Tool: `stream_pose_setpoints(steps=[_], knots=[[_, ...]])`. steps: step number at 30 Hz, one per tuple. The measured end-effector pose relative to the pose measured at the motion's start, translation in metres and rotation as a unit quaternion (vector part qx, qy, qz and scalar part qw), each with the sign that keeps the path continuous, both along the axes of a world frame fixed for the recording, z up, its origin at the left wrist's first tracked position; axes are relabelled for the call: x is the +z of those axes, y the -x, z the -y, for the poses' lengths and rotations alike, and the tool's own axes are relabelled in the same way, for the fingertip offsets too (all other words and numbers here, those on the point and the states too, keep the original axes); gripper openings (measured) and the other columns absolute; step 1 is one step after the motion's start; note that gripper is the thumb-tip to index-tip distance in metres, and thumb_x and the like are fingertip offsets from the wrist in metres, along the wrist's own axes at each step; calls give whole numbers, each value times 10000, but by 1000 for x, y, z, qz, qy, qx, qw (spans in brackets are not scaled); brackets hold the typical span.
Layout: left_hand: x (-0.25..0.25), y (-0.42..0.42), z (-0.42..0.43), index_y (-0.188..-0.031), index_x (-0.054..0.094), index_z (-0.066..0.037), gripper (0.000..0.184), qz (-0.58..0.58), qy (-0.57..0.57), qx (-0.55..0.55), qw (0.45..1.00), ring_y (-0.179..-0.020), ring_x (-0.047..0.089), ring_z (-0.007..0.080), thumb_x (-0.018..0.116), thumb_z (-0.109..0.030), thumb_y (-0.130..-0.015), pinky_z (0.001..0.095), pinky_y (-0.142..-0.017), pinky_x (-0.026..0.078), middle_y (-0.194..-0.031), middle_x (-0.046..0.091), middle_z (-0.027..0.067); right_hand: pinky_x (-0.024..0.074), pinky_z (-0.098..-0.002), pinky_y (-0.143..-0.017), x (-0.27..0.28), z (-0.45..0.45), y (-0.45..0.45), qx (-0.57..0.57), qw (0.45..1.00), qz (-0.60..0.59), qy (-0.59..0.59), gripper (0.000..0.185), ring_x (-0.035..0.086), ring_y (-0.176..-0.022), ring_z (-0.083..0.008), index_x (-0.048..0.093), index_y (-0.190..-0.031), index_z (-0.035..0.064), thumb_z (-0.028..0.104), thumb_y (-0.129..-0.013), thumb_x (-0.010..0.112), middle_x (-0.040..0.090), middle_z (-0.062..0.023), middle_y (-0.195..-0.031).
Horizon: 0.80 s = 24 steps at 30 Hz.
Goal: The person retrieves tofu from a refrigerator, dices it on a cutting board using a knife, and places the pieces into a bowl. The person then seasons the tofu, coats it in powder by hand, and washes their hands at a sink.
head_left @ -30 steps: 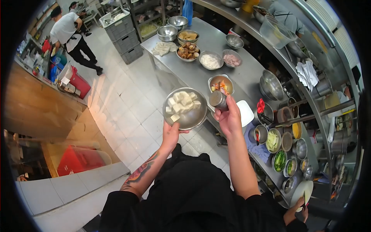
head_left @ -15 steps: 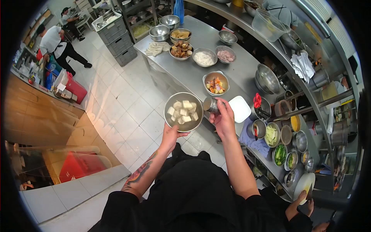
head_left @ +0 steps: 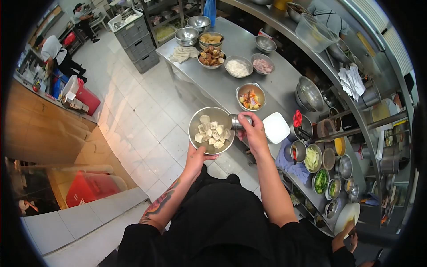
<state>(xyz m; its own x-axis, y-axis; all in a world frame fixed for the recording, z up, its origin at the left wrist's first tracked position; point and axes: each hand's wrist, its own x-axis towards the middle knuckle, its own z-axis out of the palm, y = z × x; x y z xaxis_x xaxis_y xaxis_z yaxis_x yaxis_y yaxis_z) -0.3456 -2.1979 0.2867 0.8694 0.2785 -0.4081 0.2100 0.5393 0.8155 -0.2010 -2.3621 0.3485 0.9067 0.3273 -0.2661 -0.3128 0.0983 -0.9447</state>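
My left hand (head_left: 196,156) grips a steel mixing bowl (head_left: 219,115) from its near underside, with the thumb at the rim. Inside lie several pale cubes (head_left: 215,129) dusted with dark flecks; their kind is uncertain. A metal shaker (head_left: 239,122) is held in my right hand (head_left: 253,132), turned on its side with its end at the bowl's right rim. What the shaker contains is hidden. To the right of that hand is a white square dish (head_left: 275,127). A bowl of cut mixed vegetables (head_left: 250,99) stands farther up the counter.
Along the steel counter (head_left: 191,73) stand bowls of browned pieces (head_left: 211,57), white food (head_left: 238,66) and pink meat (head_left: 263,66). Sliced greens (head_left: 320,181) fill another bowl at right. A co-worker's hands (head_left: 347,236) work at a round board (head_left: 349,216). A shelf (head_left: 311,51) overhangs.
The shaker has shifted slightly left against the bowl's rim. The cubes have moved about in the bowl and now show more dark flecks. A person at far left has bent lower.
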Motion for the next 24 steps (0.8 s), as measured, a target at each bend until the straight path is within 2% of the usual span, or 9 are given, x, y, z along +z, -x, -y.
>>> stream_pose_setpoints(steps=[2,5,8,9,11,14,17,20,24], knots=[[1,-2,0,-1480,305,-3,523,2,5,-8,1000,-895,740,311,412,2,-968,335,-668,636,-1273,633,219,513,-261,-528,-6,6,2,6,1000,-5,17,345,600,-577,-112,618,-1165,42,293,-957,732,645,-44,-845],[10,-3,6,-1463,351,27,496,10,55,-5,998,-960,728,330,434,-10,-975,373,-696,645,-1297,621,227,629,-405,-753,-18,30,14,63,937,-115,-324,408,723,-916,-279,497,-1306,55,214,-982,686,657,-153,-1139],[29,-13,13,-1449,383,49,507,7,93,-40,995,-1055,697,374,466,-13,-952,414,-722,648,-1338,592,246,557,-495,-968,9,89,23,77,902,-37,-424,568,700,-1044,-319,483,-1340,46,235,-894,779,641,-196,-1235],[29,-17,14,-1444,388,53,506,10,92,-49,995,-1020,704,371,461,-17,-949,392,-679,635,-1315,605,247,523,-509,-995,17,117,23,40,920,4,-389,752,681,-1092,-345,454,-1411,52,317,-823,841,624,-239,-1242],[23,-24,9,-1440,390,45,510,9,95,-76,992,-914,723,360,470,-30,-942,361,-641,626,-1267,627,244,535,-464,-975,53,173,19,-80,941,209,-253,676,676,-1099,-357,525,-1313,33,298,-786,856,657,-243,-1202],[17,-37,12,-1433,397,41,504,7,83,-104,991,-863,728,356,475,-37,-941,359,-633,627,-1259,630,242,531,-398,-981,129,267,8,-300,841,448,-43,384,665,-1106,-282,546,-1207,33,38,-855,698,663,-210,-1218],[16,-46,20,-1416,401,60,502,-14,79,-79,994,-822,732,360,485,-32,-931,341,-613,634,-1231,636,258,539,-309,-854,160,371,-33,-506,736,442,84,525,652,-983,-172,462,-1232,13,6,-835,806,649,-119,-1063],[4,-49,21,-1388,414,82,490,-32,81,-32,996,-797,735,361,497,-20,-917,319,-595,643,-1192,648,263,534,-316,-878,161,432,-89,-570,663,454,169,644,659,-996,-199,435,-1305,2,115,-828,852,645,-154,-1117],[-19,-45,-3,-1348,478,57,443,-63,48,33,996,-808,731,310,515,-63,-923,284,-620,630,-1151,676,216,515,-346,-949,144,458,-118,-569,641,421,296,752,645,-1061,-232,407,-1353,-4,219,-814,881,627,-192,-1178]])
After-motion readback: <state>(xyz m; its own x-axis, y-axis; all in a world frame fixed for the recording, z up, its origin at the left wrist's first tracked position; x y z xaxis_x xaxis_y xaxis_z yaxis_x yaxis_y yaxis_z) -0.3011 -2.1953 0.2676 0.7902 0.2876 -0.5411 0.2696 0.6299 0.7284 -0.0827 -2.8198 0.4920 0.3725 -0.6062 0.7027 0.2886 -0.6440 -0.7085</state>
